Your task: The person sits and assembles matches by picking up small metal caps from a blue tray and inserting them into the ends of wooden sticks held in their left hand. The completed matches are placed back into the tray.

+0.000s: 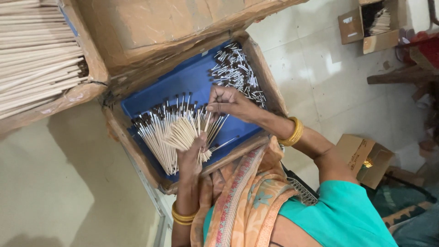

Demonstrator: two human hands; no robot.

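Partly hidden, left hand [191,155] grips fanned sticks [180,132]; right hand [227,101] pinches one; tips blurred.

A large brown cardboard box with a blue lining [192,82] is sitting at centre. Another brown carton [87,68], packed with pale sticks, is lying far left. A small open brown box [361,27] is standing far right on the floor. A small brown carton [361,155] is resting near right.

matt wooden sticks [176,132], rough cardboard box [137,151], glossy blue liner [183,82]
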